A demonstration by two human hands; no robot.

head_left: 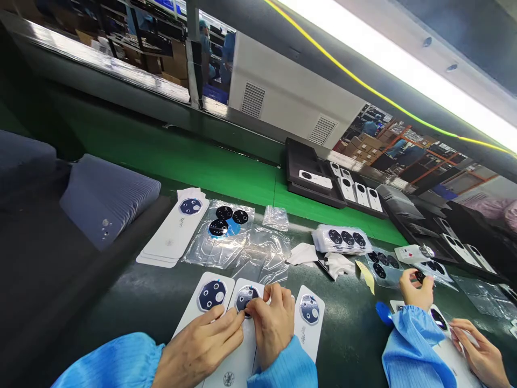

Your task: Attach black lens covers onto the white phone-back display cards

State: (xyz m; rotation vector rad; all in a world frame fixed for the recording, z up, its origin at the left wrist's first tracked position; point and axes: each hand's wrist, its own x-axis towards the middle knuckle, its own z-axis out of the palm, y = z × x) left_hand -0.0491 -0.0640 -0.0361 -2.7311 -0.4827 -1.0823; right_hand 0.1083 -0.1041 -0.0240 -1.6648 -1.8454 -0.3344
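Observation:
Several white phone back covers lie in a row before me, each with a dark round camera plate near its top. My left hand (pixel 202 342) rests over the left and middle covers, fingers stretched out and tips beside the middle camera plate (pixel 245 296). My right hand (pixel 277 318) pinches at the lower right edge of that plate; whatever is between the fingertips is hidden. Left of it is another camera plate (pixel 211 295) on its cover. To the right, a white back cover (pixel 309 320) lies partly behind my right hand.
Stacked white covers (pixel 173 231) and a clear bag with black camera discs (pixel 224 220) lie beyond my hands. Grey covers (pixel 111 194) stand at left. Black trays (pixel 307 170) line the back. At right, a co-worker's hands (pixel 418 291) handle a disc and cover.

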